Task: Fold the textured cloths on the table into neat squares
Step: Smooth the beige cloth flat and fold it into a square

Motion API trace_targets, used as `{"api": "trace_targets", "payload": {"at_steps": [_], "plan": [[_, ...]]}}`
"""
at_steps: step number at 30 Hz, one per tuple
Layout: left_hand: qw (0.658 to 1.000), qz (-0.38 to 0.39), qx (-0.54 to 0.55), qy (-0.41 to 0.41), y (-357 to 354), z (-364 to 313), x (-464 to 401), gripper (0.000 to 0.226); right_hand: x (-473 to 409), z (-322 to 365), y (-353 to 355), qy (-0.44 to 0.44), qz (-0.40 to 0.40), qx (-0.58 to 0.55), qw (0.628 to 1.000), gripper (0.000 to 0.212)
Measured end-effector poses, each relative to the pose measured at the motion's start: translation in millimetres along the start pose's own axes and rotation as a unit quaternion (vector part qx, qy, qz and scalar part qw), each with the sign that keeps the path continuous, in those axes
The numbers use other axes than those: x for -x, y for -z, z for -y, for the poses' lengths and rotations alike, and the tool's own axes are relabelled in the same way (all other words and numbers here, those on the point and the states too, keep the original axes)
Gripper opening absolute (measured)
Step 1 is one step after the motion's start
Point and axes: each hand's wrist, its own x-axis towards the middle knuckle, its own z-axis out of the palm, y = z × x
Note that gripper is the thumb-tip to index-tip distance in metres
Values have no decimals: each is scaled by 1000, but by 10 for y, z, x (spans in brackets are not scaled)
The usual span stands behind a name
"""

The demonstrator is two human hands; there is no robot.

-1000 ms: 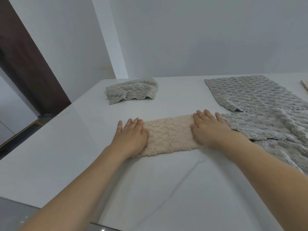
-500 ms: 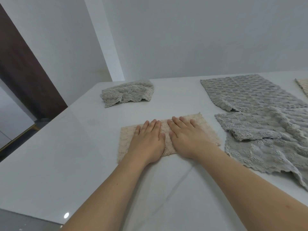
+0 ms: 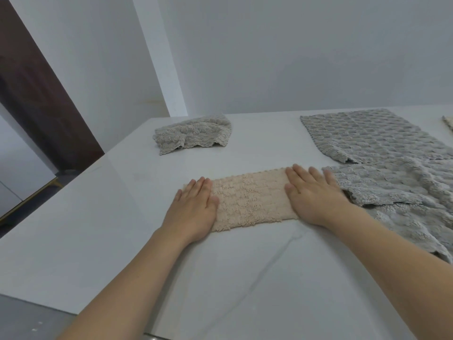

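A beige textured cloth (image 3: 250, 198), folded into a long strip, lies flat on the white table (image 3: 245, 278) in front of me. My left hand (image 3: 193, 208) presses flat on its left end with straight fingers. My right hand (image 3: 313, 192) presses flat on its right end, fingers straight. A folded grey cloth (image 3: 193, 134) sits at the far left of the table. A flat grey cloth (image 3: 362, 133) lies at the far right, and a rumpled grey cloth (image 3: 402, 195) lies just right of my right hand.
The table's left edge (image 3: 73, 192) runs diagonally beside a dark brown door (image 3: 36, 94). White walls stand behind the table. A sliver of another beige cloth (image 3: 449, 122) shows at the right border.
Half a second ago both hands were together at the middle of the beige cloth. They have slid apart to its two ends, smoothing it flat.
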Motion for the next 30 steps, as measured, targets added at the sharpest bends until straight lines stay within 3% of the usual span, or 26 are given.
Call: {"api": "trace_targets", "payload": {"at_steps": [5, 9, 13, 30], "plan": [[997, 10, -53, 46, 146, 96, 23, 62, 11, -16, 108, -30, -20, 38, 999, 58], [997, -67, 18, -12, 239, -355, -47, 59, -29, 363, 124, 47, -69, -67, 994, 55], [998, -28, -2, -58, -65, -589, -54, 58, 22, 505, -145, 68, -60, -46, 995, 55], [999, -12, -23, -38, -99, -433, -78, 60, -8, 481, -144, 60, -41, -31, 997, 57]]}}
